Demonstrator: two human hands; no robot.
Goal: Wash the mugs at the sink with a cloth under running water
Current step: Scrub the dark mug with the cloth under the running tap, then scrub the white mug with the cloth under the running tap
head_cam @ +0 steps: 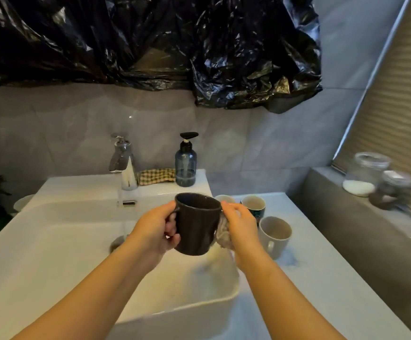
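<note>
Fingers of your left grip [156, 231] curl through the handle of the dark mug [196, 224], thumb up near the rim, and you hold it roughly upright. Your right grip [240, 224] closes on a pale wet cloth [223, 233] and presses it against the mug's right wall. The cloth's loose end hangs below your palm.

You hold the mug in the air above the right part of the white sink [52, 241], clear of the basin floor. To its left a thin stream of water [123, 217] falls from the chrome faucet [120, 155] toward the drain [116, 242], apart from the mug.

On the desk [322, 241] just right of your right grip a grey mug [274, 235] stands upright. A patterned mug [253, 204] is behind it, and a third mug [224, 198] is mostly hidden by the dark one and your hand. On the sink's back ledge a blue pump bottle [185, 165] sits beside a folded checked cloth [156, 176].
</note>
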